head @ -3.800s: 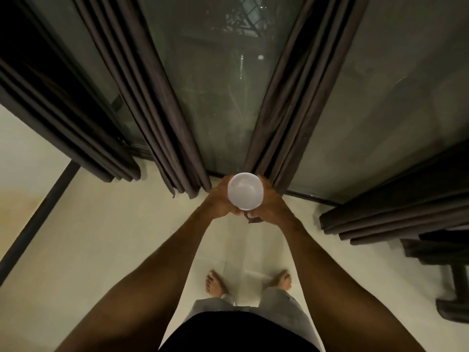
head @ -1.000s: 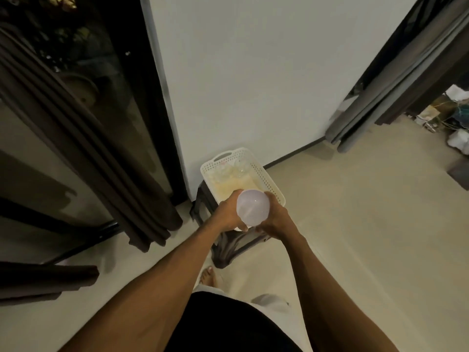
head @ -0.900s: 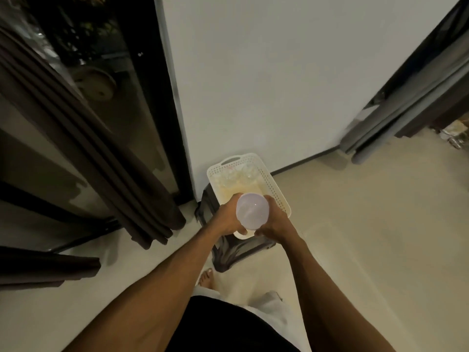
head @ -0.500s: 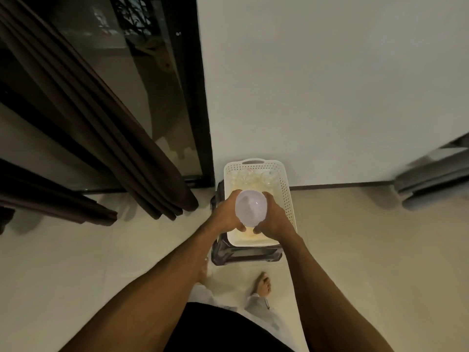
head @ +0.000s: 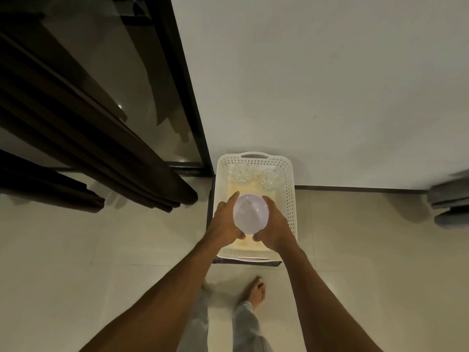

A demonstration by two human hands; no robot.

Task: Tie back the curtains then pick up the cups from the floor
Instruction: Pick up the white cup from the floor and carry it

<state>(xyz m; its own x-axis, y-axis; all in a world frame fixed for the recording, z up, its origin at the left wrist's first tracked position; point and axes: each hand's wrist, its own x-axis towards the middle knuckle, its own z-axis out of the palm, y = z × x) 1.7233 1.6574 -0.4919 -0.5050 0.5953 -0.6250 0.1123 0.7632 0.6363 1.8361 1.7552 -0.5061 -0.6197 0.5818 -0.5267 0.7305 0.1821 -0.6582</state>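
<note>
A translucent white plastic cup (head: 250,213) is held upright between both hands, its open mouth facing the camera. My left hand (head: 224,219) grips its left side and my right hand (head: 275,226) grips its right side. The cup hangs directly above a white perforated basket (head: 289,199). Two clear glass cups (head: 256,176) lie at the basket's far end. A dark brown curtain (head: 96,148) hangs bunched to the left, in front of the glass door.
The basket rests on a dark stool (head: 247,262) against the white wall (head: 317,85). A black door frame (head: 187,97) stands left of the basket. A grey curtain bundle (head: 449,204) shows at the right edge. My bare foot (head: 255,292) is on pale floor tiles.
I turned away from the window curtains with the cup and walked up to the basket. The cup is now right over the basket, held by both hands as before.
</note>
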